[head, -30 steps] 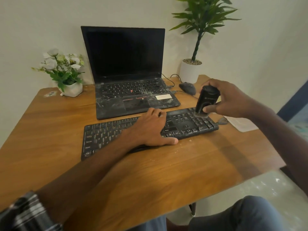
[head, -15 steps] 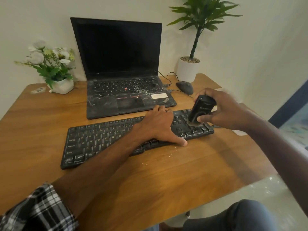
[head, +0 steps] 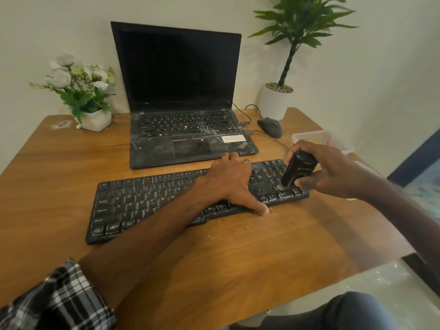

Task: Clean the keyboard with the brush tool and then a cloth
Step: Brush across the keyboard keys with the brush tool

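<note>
Where pale crumbs dot the wooden table (head: 273, 253), left hand (head: 229, 184) flat on the keyboard (head: 147, 201). Centre right, right hand (head: 331, 172) gripping the brush tool (head: 298, 171). White wall (head: 381, 79) behind.

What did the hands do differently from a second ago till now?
The right hand slid the brush tool toward the person, from the far keys at the right end of the keyboard down to the near row. Nothing was picked up or let go. The left hand still rests on the keyboard, thumb on the table. The laptop and mouse stayed put.
</note>
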